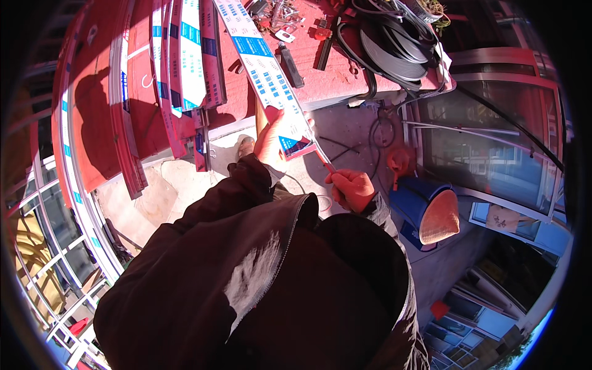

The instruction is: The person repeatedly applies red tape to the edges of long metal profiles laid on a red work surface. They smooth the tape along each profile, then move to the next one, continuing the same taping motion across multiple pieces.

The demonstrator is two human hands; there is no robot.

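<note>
My left hand (pixel 269 137) is wrapped round the near end of a long profile strip (pixel 262 71) covered in white and blue printed film. The strip slants away from me, its far part over the red-covered table (pixel 237 114). Just right of the strip's end, my right hand (pixel 351 188) is closed on a thin, rod-like piece (pixel 324 160). That piece reaches up to the strip's near corner; its exact kind is unclear. Beside the strip on the table lies a dark, narrow block-like tool (pixel 290 65).
More film-covered profiles (pixel 191 55) lie at the table's left. Metal hardware (pixel 277 18) is heaped at the back, with coiled black rubber strip (pixel 394 52) to its right. A blue bucket (pixel 410 197) stands right of my right hand, near a framed glass panel (pixel 481 135).
</note>
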